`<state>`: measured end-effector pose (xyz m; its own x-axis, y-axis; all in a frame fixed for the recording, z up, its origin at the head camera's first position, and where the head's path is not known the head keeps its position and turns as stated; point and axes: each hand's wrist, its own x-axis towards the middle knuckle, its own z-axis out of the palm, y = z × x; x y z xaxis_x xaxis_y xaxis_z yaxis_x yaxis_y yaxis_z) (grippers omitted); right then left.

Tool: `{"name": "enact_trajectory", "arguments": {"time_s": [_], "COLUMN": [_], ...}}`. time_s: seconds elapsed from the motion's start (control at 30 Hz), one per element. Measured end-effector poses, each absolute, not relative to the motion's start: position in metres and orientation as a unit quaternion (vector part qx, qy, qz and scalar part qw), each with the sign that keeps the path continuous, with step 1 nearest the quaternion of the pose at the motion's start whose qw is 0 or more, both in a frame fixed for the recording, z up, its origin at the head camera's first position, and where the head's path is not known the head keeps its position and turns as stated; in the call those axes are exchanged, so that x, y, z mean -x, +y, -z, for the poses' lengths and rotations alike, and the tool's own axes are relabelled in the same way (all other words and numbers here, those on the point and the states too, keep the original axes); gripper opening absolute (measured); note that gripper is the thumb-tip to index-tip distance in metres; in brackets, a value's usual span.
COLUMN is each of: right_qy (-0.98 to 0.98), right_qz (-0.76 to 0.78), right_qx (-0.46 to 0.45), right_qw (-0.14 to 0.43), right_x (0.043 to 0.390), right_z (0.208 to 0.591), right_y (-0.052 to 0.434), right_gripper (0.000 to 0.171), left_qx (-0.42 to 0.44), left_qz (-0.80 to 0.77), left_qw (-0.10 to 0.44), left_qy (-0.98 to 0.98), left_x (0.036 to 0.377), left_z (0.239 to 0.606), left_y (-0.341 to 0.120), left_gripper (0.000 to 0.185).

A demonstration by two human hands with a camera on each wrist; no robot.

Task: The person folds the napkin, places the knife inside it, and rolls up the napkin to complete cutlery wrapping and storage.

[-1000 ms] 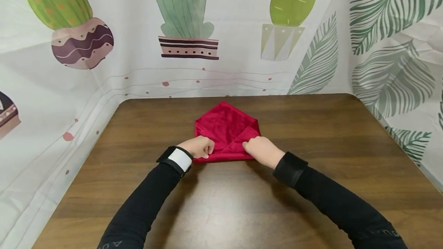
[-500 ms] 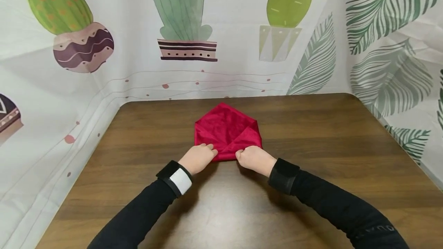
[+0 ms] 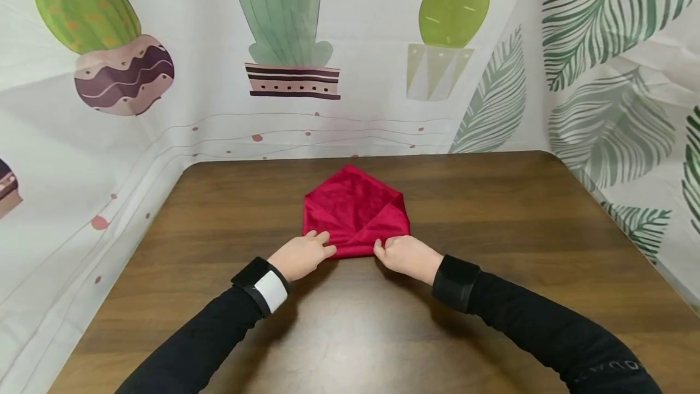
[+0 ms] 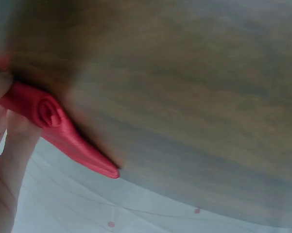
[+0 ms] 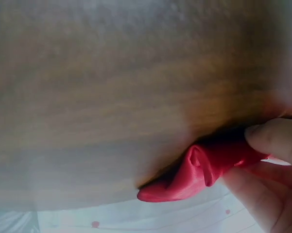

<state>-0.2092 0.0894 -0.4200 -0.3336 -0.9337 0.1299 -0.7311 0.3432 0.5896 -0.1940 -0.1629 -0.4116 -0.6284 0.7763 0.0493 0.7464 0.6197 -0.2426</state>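
Note:
A shiny red cloth [image 3: 355,205], folded to a point at its far side, lies on the brown table. Its near edge is rolled up, and the coil of the roll shows at the end in both wrist views. My left hand [image 3: 301,255] pinches the roll left of its middle, thumb on the near side and fingers [image 4: 20,133] over the other. On the right, my right hand [image 3: 407,255] grips the same roll between its thumb [image 5: 272,138] and curled fingers. Part of the roll is hidden behind both hands.
The wooden table [image 3: 219,199] has rounded far corners. White fabric [image 3: 372,29] printed with cacti and leaves hangs behind it and along its sides.
My left hand has shifted from the cloth's left end toward its near edge, its fingers spreading more. The right hand has moved slightly inward and nearer me. The head view has shifted slightly.

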Motion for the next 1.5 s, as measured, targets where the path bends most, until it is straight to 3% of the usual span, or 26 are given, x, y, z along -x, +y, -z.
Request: {"name": "enact_trajectory", "arguments": {"time_s": [0.23,0.43,0.77,0.93,1.3,1.5], "right_qy": [-0.830,-0.839,-0.842,-0.846,-0.853,-0.864], "right_qz": [0.174,0.152,0.132,0.129,0.125,0.106], "right_qx": [-0.498,-0.490,-0.506,-0.505,-0.487,-0.488], "right_qw": [0.179,0.180,0.132,0.108,0.140,0.069], "right_x": [0.211,0.212,0.221,0.228,0.227,0.234], "right_z": [0.419,0.416,0.411,0.404,0.412,0.404], "right_y": [0.090,0.094,0.095,0.099,0.108,0.107], "right_gripper": [0.028,0.031,0.030,0.024,0.015,0.020], "left_qx": [0.448,0.464,0.424,0.415,0.411,0.356], "left_qz": [-0.085,-0.077,-0.053,-0.016,0.015,0.075], "left_qw": [0.088,0.083,0.088,0.064,0.021,-0.030], "left_qy": [-0.886,-0.878,-0.900,-0.907,-0.911,-0.931], "left_x": [0.197,0.200,0.198,0.202,0.210,0.216], "left_z": [0.414,0.412,0.418,0.416,0.412,0.404], "left_y": [-0.169,-0.170,-0.178,-0.178,-0.176,-0.175], "left_gripper": [0.024,0.022,0.021,0.027,0.029,0.025]}}
